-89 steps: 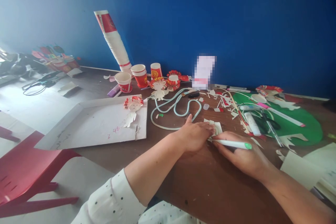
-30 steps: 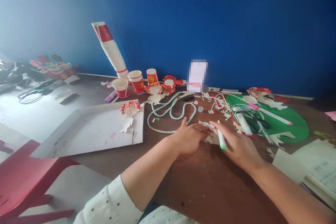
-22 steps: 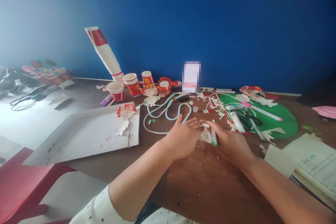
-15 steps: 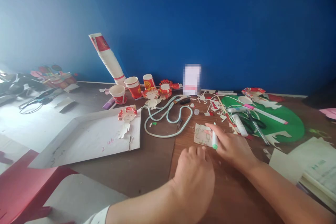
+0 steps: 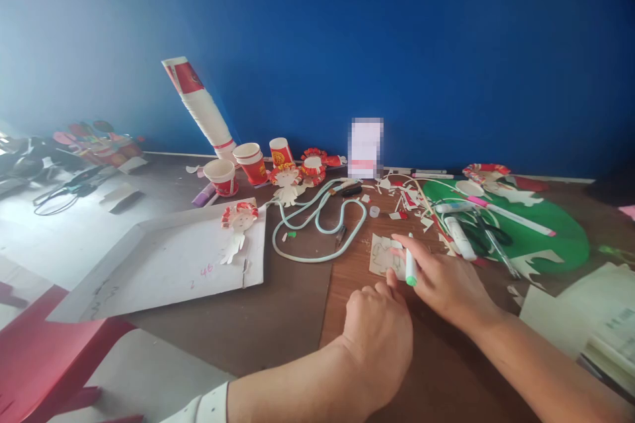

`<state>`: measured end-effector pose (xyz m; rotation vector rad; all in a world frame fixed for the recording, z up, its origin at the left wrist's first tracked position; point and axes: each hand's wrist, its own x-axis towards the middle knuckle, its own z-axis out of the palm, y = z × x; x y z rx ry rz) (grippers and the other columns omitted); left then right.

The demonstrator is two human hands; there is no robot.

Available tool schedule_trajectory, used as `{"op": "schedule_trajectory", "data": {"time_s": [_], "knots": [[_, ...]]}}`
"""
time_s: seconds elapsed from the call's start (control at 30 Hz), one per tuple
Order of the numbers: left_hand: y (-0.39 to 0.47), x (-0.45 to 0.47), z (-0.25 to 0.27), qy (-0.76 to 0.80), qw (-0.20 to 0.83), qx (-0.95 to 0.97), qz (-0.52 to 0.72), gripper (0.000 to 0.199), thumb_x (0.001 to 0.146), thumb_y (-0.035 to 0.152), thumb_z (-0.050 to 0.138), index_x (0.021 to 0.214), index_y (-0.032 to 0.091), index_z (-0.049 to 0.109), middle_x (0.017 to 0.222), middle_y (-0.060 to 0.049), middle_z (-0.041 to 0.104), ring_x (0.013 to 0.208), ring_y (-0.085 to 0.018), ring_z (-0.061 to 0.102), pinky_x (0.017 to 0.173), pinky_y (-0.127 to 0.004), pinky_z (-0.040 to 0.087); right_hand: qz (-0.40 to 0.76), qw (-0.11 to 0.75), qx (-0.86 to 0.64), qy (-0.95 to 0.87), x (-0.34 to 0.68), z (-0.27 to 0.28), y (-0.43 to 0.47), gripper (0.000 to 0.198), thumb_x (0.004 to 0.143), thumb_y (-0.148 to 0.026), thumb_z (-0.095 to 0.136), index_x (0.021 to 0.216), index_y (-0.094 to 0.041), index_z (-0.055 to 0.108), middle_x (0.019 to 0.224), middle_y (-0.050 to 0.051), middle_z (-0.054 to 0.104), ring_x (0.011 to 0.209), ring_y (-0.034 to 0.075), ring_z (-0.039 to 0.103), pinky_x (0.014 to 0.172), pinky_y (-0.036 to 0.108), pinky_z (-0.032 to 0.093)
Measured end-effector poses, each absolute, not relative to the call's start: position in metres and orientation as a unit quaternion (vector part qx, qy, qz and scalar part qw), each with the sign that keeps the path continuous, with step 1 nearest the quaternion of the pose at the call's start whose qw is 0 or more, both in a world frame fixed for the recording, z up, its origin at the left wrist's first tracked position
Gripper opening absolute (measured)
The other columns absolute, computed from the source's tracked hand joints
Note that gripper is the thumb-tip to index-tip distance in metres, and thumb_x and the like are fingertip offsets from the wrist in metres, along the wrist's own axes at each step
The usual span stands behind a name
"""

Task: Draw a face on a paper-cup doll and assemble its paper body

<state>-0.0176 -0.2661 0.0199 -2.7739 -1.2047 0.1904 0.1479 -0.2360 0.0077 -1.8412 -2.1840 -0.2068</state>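
My right hand is closed on a white marker with a green lower end, held nearly upright between the fingers. Its fingertips reach over a small piece of off-white paper with dark drawn lines on the wooden table. Close beside it, my left hand is curled with the knuckles up, just below the paper's near edge. Its thumb tip points at the paper's lower corner. Whatever the left fingers hold, if anything, is hidden beneath the hand.
A pale blue cord loops across the table. Paper scraps, scissors and a pink marker lie beyond and right, partly on a green disc. Paper cups and a white board with a paper figure are left.
My left hand has moved slightly right and its thumb now shows near the paper. The right hand still holds the marker; the whole view has shifted slightly.
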Motion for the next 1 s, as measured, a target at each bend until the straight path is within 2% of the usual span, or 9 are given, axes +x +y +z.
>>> {"op": "schedule_trajectory", "data": {"time_s": [0.17, 0.47, 0.57, 0.7, 0.83, 0.9, 1.0], "knots": [[-0.263, -0.017, 0.012, -0.405, 0.053, -0.912, 0.045, 0.056, 0.09, 0.029, 0.053, 0.138, 0.001, 0.046, 0.079, -0.011, 0.061, 0.067, -0.018, 0.06, 0.054, -0.025, 0.044, -0.084, 0.14, -0.638, -0.753, 0.147, 0.01, -0.235, 0.047, 0.082, -0.015, 0.044, 0.126, -0.02, 0.059, 0.052, -0.002, 0.066, 0.046, 0.019, 0.064, 0.041, 0.025, 0.034], [-0.262, -0.014, 0.008, -0.424, 0.023, -0.905, 0.027, 0.055, 0.089, 0.027, 0.054, 0.137, 0.003, 0.048, 0.076, -0.011, 0.063, 0.065, -0.017, 0.062, 0.051, -0.024, 0.042, -0.064, 0.163, -0.645, -0.744, 0.149, 0.007, -0.236, 0.049, 0.082, -0.017, 0.041, 0.127, -0.022, 0.059, 0.054, -0.002, 0.067, 0.043, 0.018, 0.063, 0.04, 0.025, 0.038], [-0.259, -0.014, 0.01, -0.43, -0.016, -0.902, 0.029, 0.057, 0.087, 0.027, 0.056, 0.139, 0.003, 0.047, 0.078, -0.011, 0.065, 0.066, -0.018, 0.063, 0.05, -0.024, 0.041, -0.036, 0.194, -0.651, -0.733, 0.152, 0.003, -0.237, 0.048, 0.087, -0.021, 0.042, 0.133, -0.024, 0.055, 0.067, 0.0, 0.074, 0.05, 0.019, 0.067, 0.043, 0.025, 0.044], [-0.257, -0.015, 0.011, -0.432, -0.039, -0.9, 0.033, 0.061, 0.085, 0.025, 0.057, 0.141, 0.004, 0.044, 0.08, -0.012, 0.066, 0.066, -0.018, 0.063, 0.051, -0.024, 0.042, 0.021, 0.304, -0.627, -0.717, 0.151, 0.008, -0.242, 0.047, 0.094, -0.028, 0.045, 0.14, -0.023, 0.048, 0.091, 0.004, 0.077, 0.071, 0.018, 0.072, 0.059, 0.025, 0.054], [-0.258, -0.014, 0.011, -0.419, -0.038, -0.906, 0.049, 0.07, 0.081, 0.03, 0.062, 0.141, 0.001, 0.042, 0.08, -0.012, 0.065, 0.067, -0.019, 0.062, 0.051, -0.025, 0.042, 0.094, 0.388, -0.578, -0.712, 0.146, 0.02, -0.246, 0.038, 0.093, -0.034, 0.052, 0.129, -0.024, 0.059, 0.111, 0.007, 0.071, 0.094, 0.02, 0.069, 0.082, 0.031, 0.055], [-0.258, -0.013, 0.011, -0.417, -0.037, -0.907, 0.053, 0.07, 0.08, 0.033, 0.065, 0.139, 0.002, 0.045, 0.08, -0.012, 0.065, 0.067, -0.019, 0.062, 0.052, -0.025, 0.043, 0.13, 0.38, -0.556, -0.727, 0.144, 0.022, -0.245, 0.032, 0.093, -0.035, 0.052, 0.12, -0.025, 0.065, 0.107, 0.006, 0.07, 0.095, 0.02, 0.067, 0.082, 0.031, 0.055], [-0.258, -0.012, 0.012, -0.421, -0.04, -0.905, 0.047, 0.052, 0.083, 0.031, 0.061, 0.129, 0.007, 0.057, 0.081, -0.011, 0.064, 0.068, -0.018, 0.063, 0.053, -0.024, 0.043, 0.159, 0.35, -0.561, -0.733, 0.143, 0.017, -0.243, 0.025, 0.094, -0.036, 0.051, 0.108, -0.025, 0.069, 0.096, 0.005, 0.069, 0.089, 0.019, 0.067, 0.079, 0.031, 0.054]]}}
